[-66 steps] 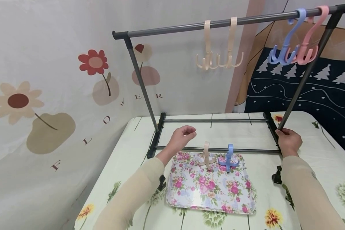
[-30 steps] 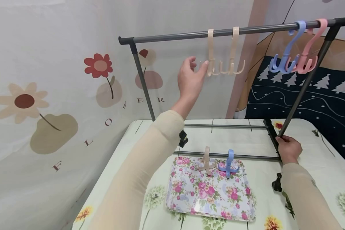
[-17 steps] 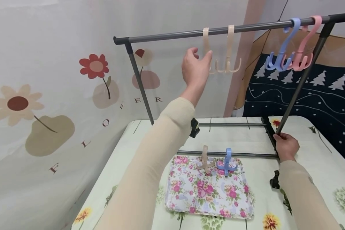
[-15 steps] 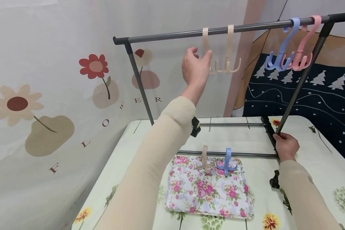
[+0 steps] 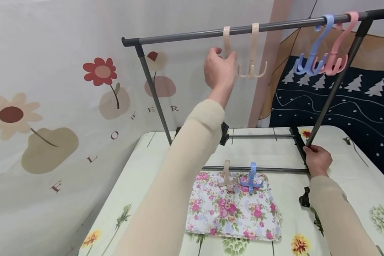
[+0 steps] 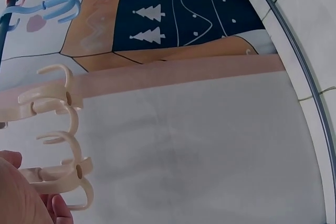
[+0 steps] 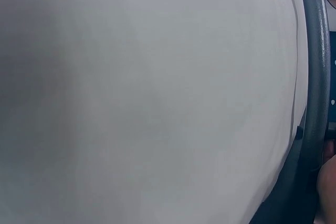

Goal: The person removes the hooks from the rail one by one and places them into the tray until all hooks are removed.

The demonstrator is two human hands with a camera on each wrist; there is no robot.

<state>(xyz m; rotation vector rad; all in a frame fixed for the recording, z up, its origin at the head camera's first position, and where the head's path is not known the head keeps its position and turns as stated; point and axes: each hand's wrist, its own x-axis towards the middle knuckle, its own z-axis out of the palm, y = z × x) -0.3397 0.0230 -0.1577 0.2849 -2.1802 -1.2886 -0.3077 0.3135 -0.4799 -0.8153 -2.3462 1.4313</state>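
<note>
My left hand (image 5: pixel 220 71) is raised at a beige four-prong swivel hook (image 5: pixel 227 38) that hangs on the rack's top bar (image 5: pixel 185 36). Thumb and fingers pinch its stem, and the hand hides its prongs in the head view; they show in the left wrist view as curved prongs (image 6: pixel 79 174). Just to the right hangs a second beige hook (image 5: pixel 253 53). Low on the right, my right hand (image 5: pixel 319 160) grips the foot of the rack's grey upright pole (image 5: pixel 326 101), where it meets the black base piece (image 5: pixel 297 142).
A blue hook (image 5: pixel 313 53) and a pink hook (image 5: pixel 336 53) hang at the bar's right end. Below, a stack of floral trays (image 5: pixel 230 224) bears another beige hook (image 5: pixel 226 174) and a blue hook (image 5: pixel 251 179). Two lower rods (image 5: pixel 262 136) span the base on a flower-print tablecloth.
My left hand has risen from above the trays to the left beige hook and closed on its stem. The right hand keeps its grip on the pole. The head view has shifted slightly.
</note>
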